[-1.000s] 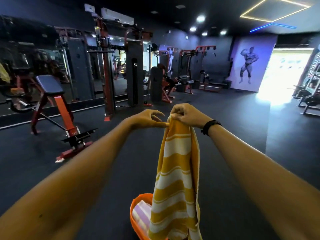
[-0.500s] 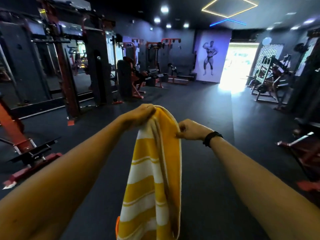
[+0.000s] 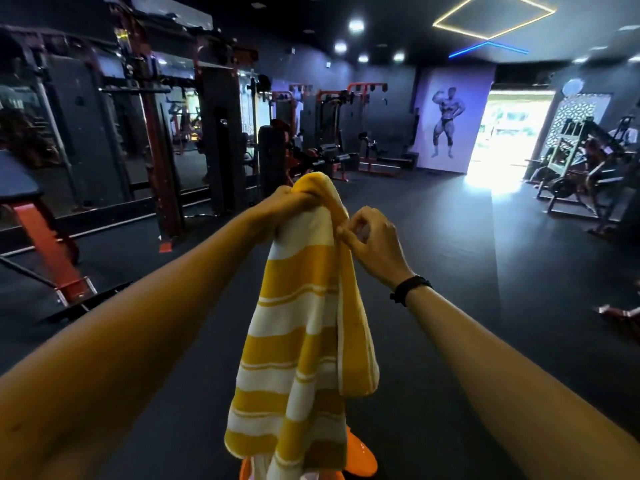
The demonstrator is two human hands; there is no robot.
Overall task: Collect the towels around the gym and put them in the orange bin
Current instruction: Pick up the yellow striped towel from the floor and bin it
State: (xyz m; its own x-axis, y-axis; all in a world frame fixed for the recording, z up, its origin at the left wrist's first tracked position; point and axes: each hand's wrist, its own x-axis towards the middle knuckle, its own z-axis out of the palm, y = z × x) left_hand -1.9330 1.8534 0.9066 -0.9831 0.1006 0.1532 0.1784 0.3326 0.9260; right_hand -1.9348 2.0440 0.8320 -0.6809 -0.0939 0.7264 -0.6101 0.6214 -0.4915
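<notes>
A yellow and white striped towel (image 3: pixel 298 341) hangs folded from my two hands at arm's length in the middle of the view. My left hand (image 3: pixel 287 206) grips its bunched top fold. My right hand (image 3: pixel 370 240) pinches the towel's right edge a little lower, fingers curled. The towel's lower end hangs over the orange bin (image 3: pixel 360 455), which stands on the floor at the bottom centre. Most of the bin is hidden behind the towel; a bit of pale cloth shows inside it.
Dark rubber floor (image 3: pixel 450 271) runs ahead to a bright doorway (image 3: pixel 512 133). A red-framed bench (image 3: pixel 45 244) stands at the left, with a rack (image 3: pixel 159 150) and mirrors behind it. More machines (image 3: pixel 581 168) stand at the right wall.
The left hand took hold of the towel's top while the right slid to its side edge. The towel is now doubled over and hangs shorter. The view swung right, then back a little.
</notes>
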